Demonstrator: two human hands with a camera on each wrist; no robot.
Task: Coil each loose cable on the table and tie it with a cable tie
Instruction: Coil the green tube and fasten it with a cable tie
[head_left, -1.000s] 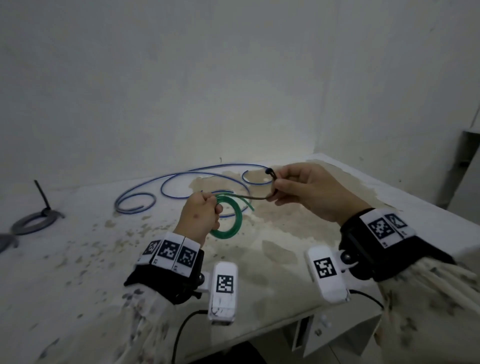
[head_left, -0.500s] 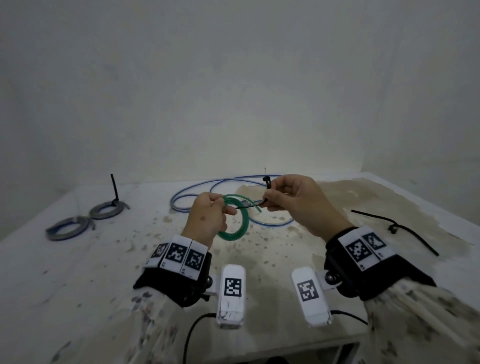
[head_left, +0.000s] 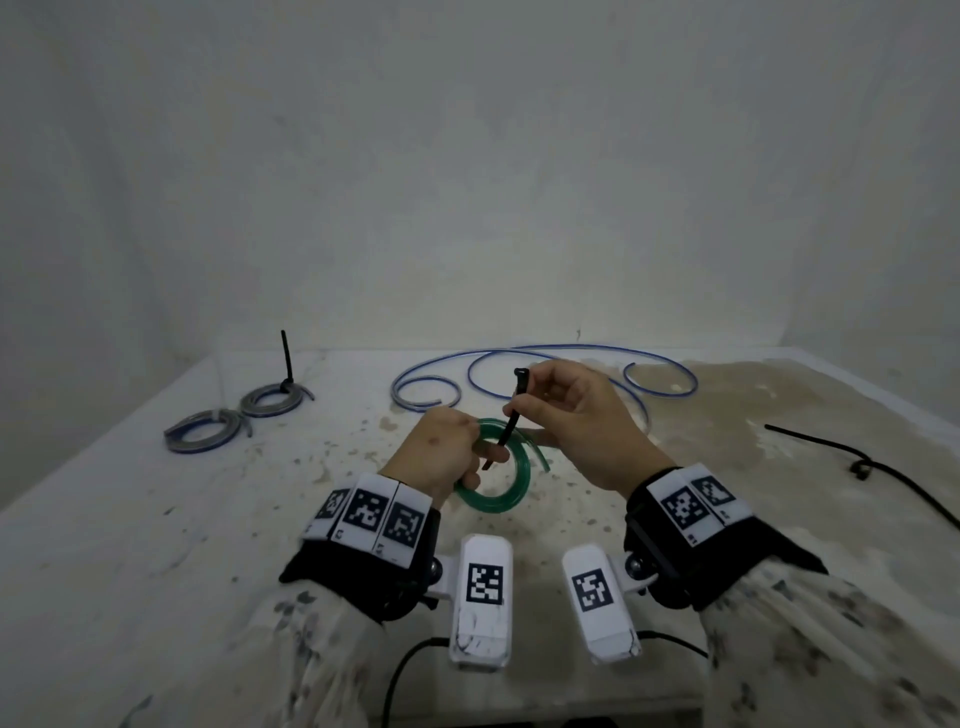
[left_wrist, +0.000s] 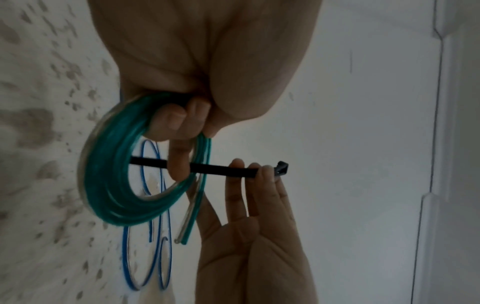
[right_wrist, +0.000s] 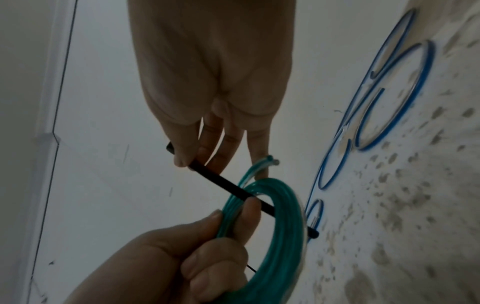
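The green cable coil (head_left: 498, 480) sits at the centre of the head view, raised above the speckled table (head_left: 156, 519), and it looks light and springy: several thin turns that would likely fan apart if the grip slackened, with two free ends (left_wrist: 185, 232) trailing loose from the bundle. It seems best held where the turns cross, which is where the left hand (head_left: 439, 457) has it, fingers curled round the bunched strands, with one finger (left_wrist: 179, 162) reaching into the ring against the tie. The black cable tie (left_wrist: 221, 168) is a thin, fairly stiff strip that probably bends without kinking; it passes through the coil's opening, its tail poking out on the far side (lower right in the right wrist view). The right hand (head_left: 582, 421), just right of centre, pinches the strip near its head (head_left: 521, 375) between thumb and fingertips (right_wrist: 182, 160), the other fingers loosely extended below. Both wrists are lifted clear of the table, palms turned toward each other. Behind them a loose blue cable (head_left: 545, 364) sprawls uncoiled across the upper middle, and two bundled coils (head_left: 234, 421) lie at left.
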